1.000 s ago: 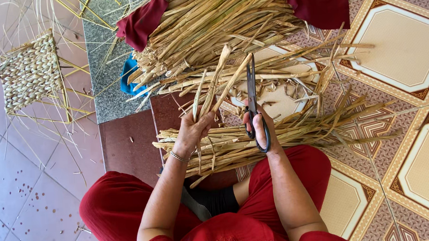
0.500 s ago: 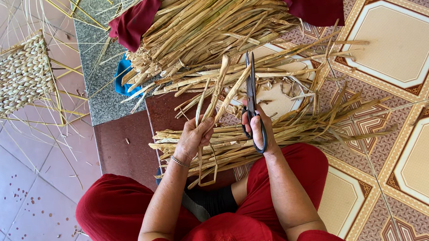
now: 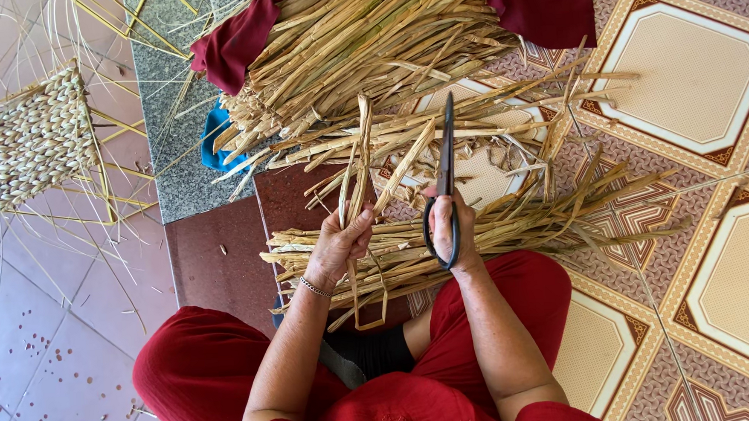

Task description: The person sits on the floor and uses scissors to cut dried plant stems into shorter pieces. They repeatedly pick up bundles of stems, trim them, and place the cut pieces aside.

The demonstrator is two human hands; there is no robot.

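Observation:
I sit cross-legged in red clothes on a tiled floor. My left hand [image 3: 341, 248] grips a few dried straw strips [image 3: 362, 164] that stand up and fan out from the fist. My right hand [image 3: 451, 228] holds long black scissors [image 3: 447, 168] by the handles, blades together and pointing away, just right of the strips. Across my lap lies a bundle of straw [image 3: 512, 225].
A big heap of dried straw [image 3: 357, 49] lies ahead, partly wrapped in a dark red cloth [image 3: 543, 5]. A half-woven straw mat [image 3: 39, 138] sits at the left. A blue object [image 3: 215, 142] peeks from under the heap. A grey stone slab [image 3: 169, 119] borders the tiles.
The view has shifted slightly. My hands stay almost where they were, left on the strips and right on the scissors.

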